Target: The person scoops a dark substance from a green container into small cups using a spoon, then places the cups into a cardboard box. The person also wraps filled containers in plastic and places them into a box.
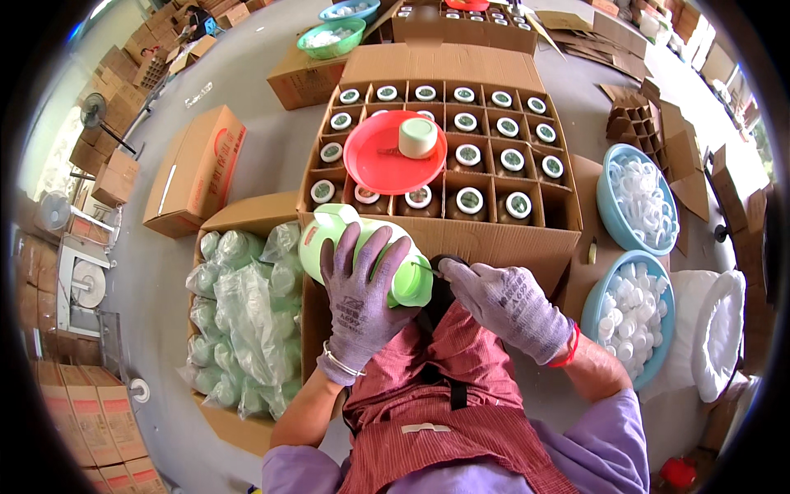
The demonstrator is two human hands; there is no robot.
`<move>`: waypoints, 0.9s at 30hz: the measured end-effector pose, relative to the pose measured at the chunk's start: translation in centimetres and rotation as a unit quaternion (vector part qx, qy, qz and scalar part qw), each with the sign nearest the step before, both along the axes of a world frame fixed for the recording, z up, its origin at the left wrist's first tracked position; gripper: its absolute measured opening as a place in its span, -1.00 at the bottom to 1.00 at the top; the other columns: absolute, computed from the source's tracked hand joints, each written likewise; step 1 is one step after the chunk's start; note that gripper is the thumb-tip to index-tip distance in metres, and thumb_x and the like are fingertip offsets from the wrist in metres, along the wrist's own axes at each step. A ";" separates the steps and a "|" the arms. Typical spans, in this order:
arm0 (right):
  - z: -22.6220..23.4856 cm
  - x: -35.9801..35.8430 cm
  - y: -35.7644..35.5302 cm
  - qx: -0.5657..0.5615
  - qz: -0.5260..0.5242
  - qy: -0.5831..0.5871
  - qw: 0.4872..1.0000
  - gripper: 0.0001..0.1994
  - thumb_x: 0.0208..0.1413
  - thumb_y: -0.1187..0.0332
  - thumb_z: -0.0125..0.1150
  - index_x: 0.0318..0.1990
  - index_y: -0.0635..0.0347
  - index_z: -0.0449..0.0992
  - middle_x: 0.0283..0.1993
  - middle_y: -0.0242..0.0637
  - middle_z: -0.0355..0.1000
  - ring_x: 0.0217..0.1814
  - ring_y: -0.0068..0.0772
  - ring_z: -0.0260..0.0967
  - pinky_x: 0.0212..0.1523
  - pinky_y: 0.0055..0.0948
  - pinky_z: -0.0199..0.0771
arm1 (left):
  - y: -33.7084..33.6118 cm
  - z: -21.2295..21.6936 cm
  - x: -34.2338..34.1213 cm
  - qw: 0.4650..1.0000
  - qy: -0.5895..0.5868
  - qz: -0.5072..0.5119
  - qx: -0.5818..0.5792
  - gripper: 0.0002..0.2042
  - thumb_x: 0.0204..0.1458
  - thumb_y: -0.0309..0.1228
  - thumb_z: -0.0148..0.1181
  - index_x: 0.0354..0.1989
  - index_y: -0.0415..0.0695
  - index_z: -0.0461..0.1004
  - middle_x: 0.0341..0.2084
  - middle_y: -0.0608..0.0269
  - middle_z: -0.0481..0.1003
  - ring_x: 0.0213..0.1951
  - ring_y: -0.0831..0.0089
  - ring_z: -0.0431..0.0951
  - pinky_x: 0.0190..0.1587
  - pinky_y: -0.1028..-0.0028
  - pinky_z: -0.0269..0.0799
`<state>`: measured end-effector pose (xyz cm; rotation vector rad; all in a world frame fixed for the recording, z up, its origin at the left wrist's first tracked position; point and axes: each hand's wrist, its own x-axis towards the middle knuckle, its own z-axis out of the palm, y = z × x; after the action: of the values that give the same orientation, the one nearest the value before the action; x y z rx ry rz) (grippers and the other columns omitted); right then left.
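In purple-grey work gloves, my left hand (366, 300) is wrapped round a light green plastic jug (329, 235), tilted with its round open end toward me. My right hand (506, 300) is closed on a thin tool with a dark handle (451, 262); its slim shaft reaches the rim of the jug. What kind of tool it is, I cannot make out. Just beyond stands a divided carton (461, 239) of white-capped bottles (469, 202). On those caps rests a red plastic dish (370, 165) with a pale green cup-shaped piece (418, 137) in it.
To my left is an open carton (222, 420) of bagged green plastic jugs (255, 321). Two blue basins (599, 280) of white plastic parts stand at right, beside a white sack (699, 337). A closed carton (189, 173), a green basin (350, 45) and flattened cardboard (592, 41) lie farther off.
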<state>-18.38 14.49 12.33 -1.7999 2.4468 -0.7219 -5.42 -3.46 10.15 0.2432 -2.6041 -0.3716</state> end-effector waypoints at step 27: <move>-9.1 6.8 -0.7 -0.006 0.199 -0.980 -0.016 -0.69 0.41 0.22 -0.18 -0.07 0.29 0.41 -0.62 -0.54 0.17 -0.75 -0.83 0.03 -0.84 -0.81 -0.02 | 2.1 -7.7 1.8 0.973 0.173 0.122 -0.089 -0.41 0.13 0.20 -0.05 0.06 -0.05 0.45 0.09 0.19 0.36 0.23 -0.12 0.21 0.27 -0.23 0.05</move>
<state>-11.61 13.76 3.19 0.1705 -0.2961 -1.2048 -3.65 -1.34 2.40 0.3940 -2.2152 -0.0808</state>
